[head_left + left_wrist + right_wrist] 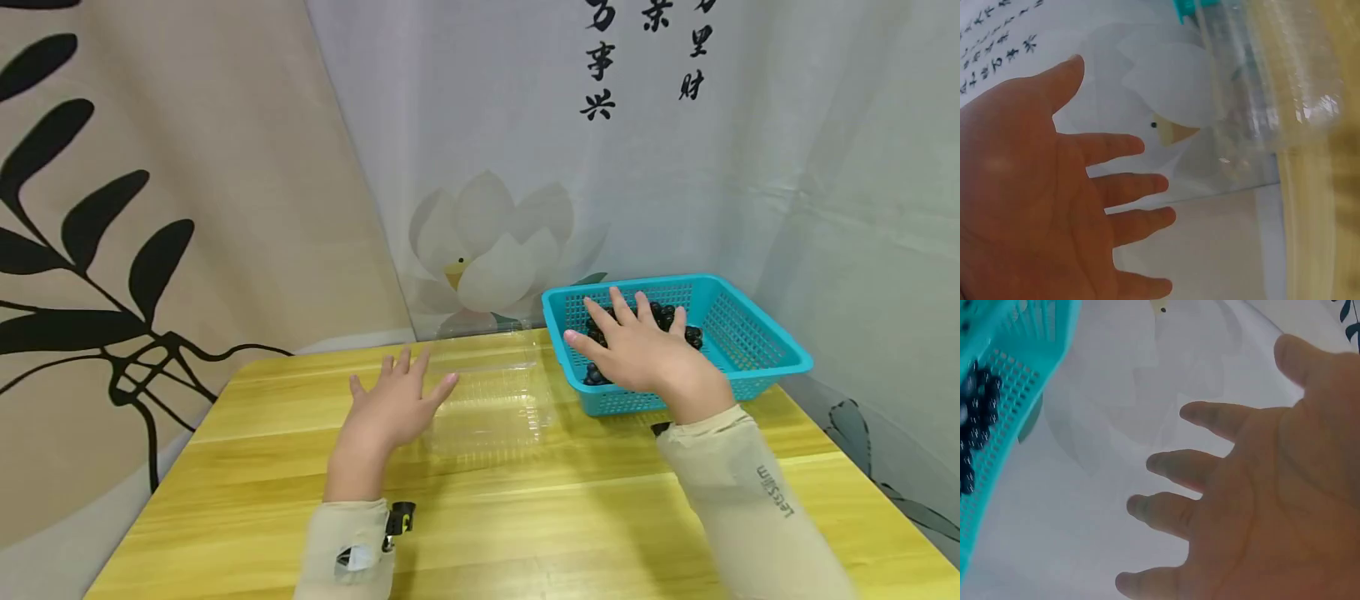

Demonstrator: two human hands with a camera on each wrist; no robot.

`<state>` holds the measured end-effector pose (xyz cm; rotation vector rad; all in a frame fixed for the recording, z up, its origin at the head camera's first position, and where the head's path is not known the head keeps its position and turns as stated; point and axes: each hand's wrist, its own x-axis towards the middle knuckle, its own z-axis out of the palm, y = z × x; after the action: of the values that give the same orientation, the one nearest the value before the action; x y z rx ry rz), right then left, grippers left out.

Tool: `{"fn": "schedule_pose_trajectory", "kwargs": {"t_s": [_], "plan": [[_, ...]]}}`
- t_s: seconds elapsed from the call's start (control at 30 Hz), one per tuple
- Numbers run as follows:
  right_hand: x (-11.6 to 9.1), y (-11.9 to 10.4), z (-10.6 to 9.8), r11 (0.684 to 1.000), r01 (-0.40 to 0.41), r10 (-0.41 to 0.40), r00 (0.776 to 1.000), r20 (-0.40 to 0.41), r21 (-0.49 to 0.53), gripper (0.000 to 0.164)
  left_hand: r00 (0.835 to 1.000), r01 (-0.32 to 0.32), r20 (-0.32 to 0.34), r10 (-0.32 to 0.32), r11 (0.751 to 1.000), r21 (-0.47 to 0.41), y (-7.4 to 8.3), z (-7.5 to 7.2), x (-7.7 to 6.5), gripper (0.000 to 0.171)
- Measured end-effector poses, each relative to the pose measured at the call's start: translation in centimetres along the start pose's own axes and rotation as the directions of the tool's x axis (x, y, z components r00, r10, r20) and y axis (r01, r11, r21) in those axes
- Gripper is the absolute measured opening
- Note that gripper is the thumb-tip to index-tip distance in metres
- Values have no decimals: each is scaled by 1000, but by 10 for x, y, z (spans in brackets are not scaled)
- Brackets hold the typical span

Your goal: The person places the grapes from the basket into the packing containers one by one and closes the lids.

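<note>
My left hand (393,404), fingers spread, hovers beside a clear plastic clamshell box (487,408) on the table. The box stands with its lid raised at the back; in the left wrist view its clear wall (1272,69) shows past the fingertips. My right hand (641,350) is spread over the near left part of a blue plastic basket (757,333) and holds nothing. Shiny black round fruits, like grapes or blueberries (596,375), lie in the basket, partly hidden by this hand. The right wrist view shows them clustered (979,419) against the basket wall.
The wooden table (480,533) has its back edge against a printed curtain (480,125) with a lotus, a bird and black characters. Another curtain part with dark leaves (97,225) hangs at the left. The basket stands near the table's right edge.
</note>
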<state>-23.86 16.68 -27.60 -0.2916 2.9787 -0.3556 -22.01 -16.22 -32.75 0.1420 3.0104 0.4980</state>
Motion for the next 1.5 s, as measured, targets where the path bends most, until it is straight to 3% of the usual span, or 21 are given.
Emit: {"fn": "schedule_pose_trajectory", "kwargs": {"t_s": [0.17,0.33,0.67,0.87,1.17,1.4,1.5], "plan": [[7,7,-24,997,10,-8,1000,21,-73,87,998,-13,61,14,1000,-21,-14,4,2,91],[18,17,-41,989,16,-4,996,84,-148,86,992,-45,110,56,994,-100,-23,10,9,94],[64,43,-64,961,101,-48,978,204,-259,78,972,-12,227,62,976,-216,-46,34,10,110],[88,62,-58,965,114,-52,966,252,-237,78,970,-22,229,85,964,-266,-52,44,12,118],[123,98,-35,963,78,-18,974,225,-257,74,961,-32,254,106,960,-280,-54,50,13,126],[142,106,-21,936,163,-89,967,239,-311,64,959,-37,263,111,962,-271,-54,53,15,126],[151,108,-15,937,161,-88,967,237,-310,64,955,-33,277,106,967,-254,-53,55,15,125]]}}
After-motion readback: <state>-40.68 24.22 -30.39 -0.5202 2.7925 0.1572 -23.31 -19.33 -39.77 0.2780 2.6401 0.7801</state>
